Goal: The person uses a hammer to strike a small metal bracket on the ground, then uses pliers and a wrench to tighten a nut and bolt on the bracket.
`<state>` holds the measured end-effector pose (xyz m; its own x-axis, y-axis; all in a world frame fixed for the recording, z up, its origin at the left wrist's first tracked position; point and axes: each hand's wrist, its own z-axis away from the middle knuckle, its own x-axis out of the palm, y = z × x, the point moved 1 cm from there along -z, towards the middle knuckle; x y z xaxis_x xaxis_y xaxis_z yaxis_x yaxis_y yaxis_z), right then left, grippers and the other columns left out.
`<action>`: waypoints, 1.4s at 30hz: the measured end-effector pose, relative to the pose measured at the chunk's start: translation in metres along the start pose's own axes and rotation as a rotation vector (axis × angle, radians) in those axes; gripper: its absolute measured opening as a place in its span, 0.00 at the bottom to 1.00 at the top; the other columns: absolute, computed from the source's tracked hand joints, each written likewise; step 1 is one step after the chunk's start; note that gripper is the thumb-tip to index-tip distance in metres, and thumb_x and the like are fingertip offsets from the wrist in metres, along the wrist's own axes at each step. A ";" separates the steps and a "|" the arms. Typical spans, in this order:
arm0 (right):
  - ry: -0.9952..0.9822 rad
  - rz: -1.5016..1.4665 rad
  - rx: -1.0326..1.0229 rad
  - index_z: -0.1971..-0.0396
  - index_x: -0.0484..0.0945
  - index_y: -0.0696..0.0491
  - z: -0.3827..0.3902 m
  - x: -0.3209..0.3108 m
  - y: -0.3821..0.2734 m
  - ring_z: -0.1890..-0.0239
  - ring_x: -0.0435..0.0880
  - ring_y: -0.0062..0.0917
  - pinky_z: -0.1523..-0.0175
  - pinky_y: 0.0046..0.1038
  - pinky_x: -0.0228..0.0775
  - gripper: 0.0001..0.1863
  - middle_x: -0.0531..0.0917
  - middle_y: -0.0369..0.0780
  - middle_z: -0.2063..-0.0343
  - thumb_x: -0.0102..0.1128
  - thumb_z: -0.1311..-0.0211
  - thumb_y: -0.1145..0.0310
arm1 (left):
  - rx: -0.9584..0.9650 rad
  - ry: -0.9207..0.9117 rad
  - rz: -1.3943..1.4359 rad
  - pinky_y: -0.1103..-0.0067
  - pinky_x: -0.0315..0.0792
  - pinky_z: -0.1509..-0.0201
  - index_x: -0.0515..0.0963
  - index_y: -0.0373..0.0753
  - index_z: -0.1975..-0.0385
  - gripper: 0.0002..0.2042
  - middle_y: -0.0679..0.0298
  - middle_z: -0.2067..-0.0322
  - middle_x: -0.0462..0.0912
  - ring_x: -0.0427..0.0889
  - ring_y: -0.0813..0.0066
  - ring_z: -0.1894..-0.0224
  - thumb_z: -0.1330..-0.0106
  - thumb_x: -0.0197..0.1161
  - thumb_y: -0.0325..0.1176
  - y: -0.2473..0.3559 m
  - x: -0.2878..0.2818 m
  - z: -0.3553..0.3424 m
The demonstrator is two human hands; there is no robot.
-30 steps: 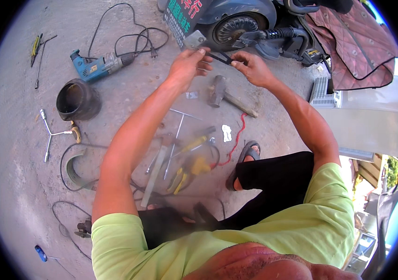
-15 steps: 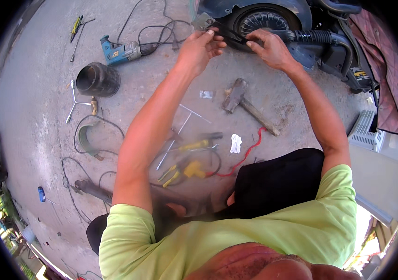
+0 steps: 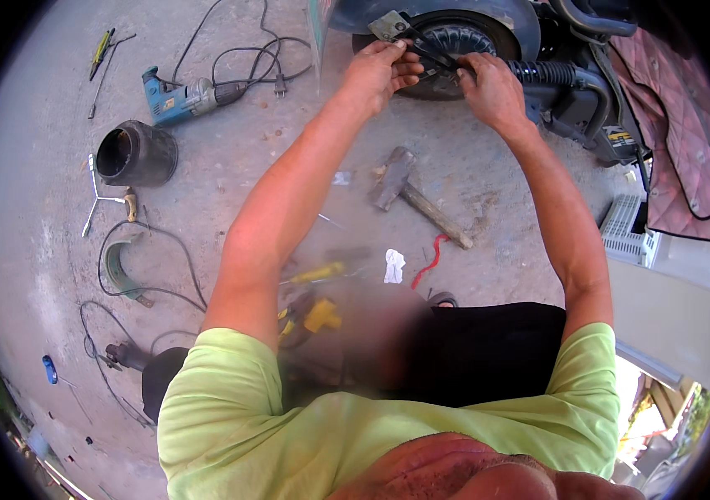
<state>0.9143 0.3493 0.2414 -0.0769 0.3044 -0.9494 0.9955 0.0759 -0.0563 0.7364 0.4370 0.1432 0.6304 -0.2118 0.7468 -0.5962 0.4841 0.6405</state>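
Observation:
A black bar-like part (image 3: 432, 53) with a grey metal plate (image 3: 389, 26) at one end is held up in front of a vehicle's wheel (image 3: 463, 42). My left hand (image 3: 381, 73) pinches it just below the plate, thumb on top and other fingers curled. At its other end, my right hand (image 3: 495, 90) has its thumb and fingers closed on it. The part slants from upper left to lower right. Its exact kind cannot be made out. Behind it are the wheel's dark tyre and a grey-blue fender (image 3: 505, 18).
On the concrete floor lie a sledgehammer (image 3: 395, 178), a blue drill (image 3: 173, 100) with its cord, a black cylinder (image 3: 138, 154), a Y-shaped wrench (image 3: 97, 198) and a curved green piece (image 3: 117, 268). A ribbed black hose (image 3: 548, 73) and pink quilted cloth (image 3: 671, 125) are at the right.
My view has shifted, so the floor things sit further left. Both hands have moved right with the black part, which now tilts more steeply. My right-hand fingers have closed in on its end.

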 end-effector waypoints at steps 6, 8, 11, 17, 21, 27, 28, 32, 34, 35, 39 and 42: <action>-0.014 0.101 -0.021 0.55 0.84 0.52 -0.001 0.001 -0.002 0.52 0.82 0.43 0.46 0.43 0.75 0.13 0.86 0.43 0.59 0.60 0.36 0.65 | -0.017 0.000 0.002 0.66 0.82 0.58 0.75 0.34 0.48 0.11 0.55 0.58 0.84 0.86 0.60 0.59 0.25 0.59 0.32 0.001 0.004 -0.003; -0.005 0.123 0.002 0.55 0.84 0.52 -0.002 -0.004 -0.007 0.52 0.81 0.43 0.46 0.43 0.75 0.13 0.86 0.43 0.58 0.60 0.36 0.65 | -0.002 -0.011 0.012 0.68 0.82 0.60 0.75 0.34 0.51 0.10 0.55 0.60 0.84 0.86 0.62 0.61 0.25 0.60 0.33 0.003 0.007 -0.003; 0.034 0.120 0.001 0.55 0.84 0.52 -0.001 -0.004 -0.008 0.51 0.81 0.43 0.45 0.43 0.74 0.13 0.85 0.44 0.57 0.60 0.36 0.64 | 0.019 -0.026 0.037 0.71 0.82 0.65 0.75 0.36 0.57 0.09 0.57 0.64 0.84 0.87 0.67 0.65 0.25 0.62 0.34 0.004 0.012 -0.004; 0.182 0.004 -0.051 0.52 0.84 0.53 -0.003 -0.005 -0.008 0.49 0.80 0.43 0.42 0.41 0.73 0.16 0.84 0.46 0.56 0.62 0.38 0.62 | 0.045 0.002 -0.023 0.67 0.83 0.57 0.77 0.32 0.51 0.11 0.56 0.59 0.85 0.87 0.63 0.60 0.25 0.60 0.32 0.001 0.012 -0.009; 0.190 -0.175 -0.033 0.50 0.83 0.56 -0.020 0.002 -0.011 0.47 0.83 0.41 0.41 0.39 0.74 0.20 0.85 0.48 0.53 0.63 0.37 0.59 | 0.065 -0.011 -0.023 0.71 0.83 0.61 0.76 0.32 0.53 0.10 0.57 0.62 0.84 0.87 0.65 0.63 0.24 0.59 0.34 0.000 0.014 -0.010; 0.055 -0.612 0.130 0.47 0.82 0.59 -0.054 0.033 -0.018 0.52 0.88 0.34 0.44 0.33 0.76 0.28 0.88 0.49 0.54 0.64 0.36 0.51 | 0.083 -0.032 -0.008 0.73 0.83 0.61 0.75 0.32 0.54 0.10 0.57 0.63 0.84 0.87 0.66 0.63 0.22 0.56 0.34 0.001 0.019 -0.009; 0.003 -0.648 0.170 0.48 0.83 0.59 -0.061 0.037 -0.016 0.55 0.88 0.33 0.47 0.32 0.77 0.28 0.89 0.48 0.56 0.64 0.36 0.50 | 0.086 -0.035 -0.011 0.73 0.83 0.61 0.75 0.32 0.54 0.10 0.57 0.63 0.84 0.87 0.66 0.63 0.22 0.56 0.35 0.001 0.019 -0.009; -0.125 -0.756 0.285 0.52 0.85 0.60 -0.076 0.043 -0.019 0.61 0.86 0.23 0.52 0.27 0.77 0.25 0.89 0.42 0.62 0.64 0.33 0.51 | 0.079 -0.056 -0.023 0.73 0.83 0.61 0.75 0.33 0.54 0.10 0.57 0.63 0.84 0.87 0.67 0.63 0.22 0.56 0.35 0.001 0.012 -0.013; -0.133 -0.761 0.309 0.54 0.86 0.61 -0.078 0.042 -0.022 0.61 0.85 0.20 0.53 0.25 0.77 0.24 0.89 0.40 0.63 0.64 0.32 0.52 | 0.078 -0.055 -0.028 0.72 0.83 0.61 0.74 0.34 0.54 0.10 0.58 0.63 0.84 0.87 0.67 0.64 0.22 0.56 0.35 0.002 0.011 -0.012; -0.131 -0.748 0.313 0.55 0.86 0.61 -0.077 0.039 -0.024 0.61 0.85 0.20 0.53 0.26 0.77 0.24 0.89 0.40 0.63 0.65 0.32 0.52 | 0.074 -0.050 -0.022 0.72 0.83 0.61 0.74 0.34 0.54 0.10 0.58 0.63 0.84 0.87 0.67 0.64 0.22 0.56 0.35 0.003 0.012 -0.010; -0.124 -0.680 0.341 0.56 0.86 0.60 -0.080 0.032 -0.030 0.64 0.86 0.21 0.56 0.27 0.78 0.24 0.89 0.40 0.65 0.65 0.33 0.51 | 0.069 -0.037 0.002 0.72 0.83 0.61 0.74 0.34 0.55 0.09 0.58 0.64 0.84 0.87 0.66 0.63 0.22 0.55 0.35 0.003 0.017 -0.006; -0.087 -0.621 0.351 0.55 0.86 0.60 -0.079 0.033 -0.034 0.64 0.87 0.21 0.56 0.27 0.78 0.25 0.90 0.41 0.65 0.66 0.34 0.50 | 0.068 -0.034 0.007 0.72 0.82 0.61 0.75 0.34 0.55 0.09 0.58 0.64 0.85 0.87 0.66 0.63 0.22 0.56 0.34 0.003 0.017 -0.006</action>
<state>0.8740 0.4323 0.2362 -0.6448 0.2262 -0.7301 0.7294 -0.1035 -0.6762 0.7488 0.4401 0.1565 0.6097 -0.2375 0.7562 -0.6337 0.4270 0.6451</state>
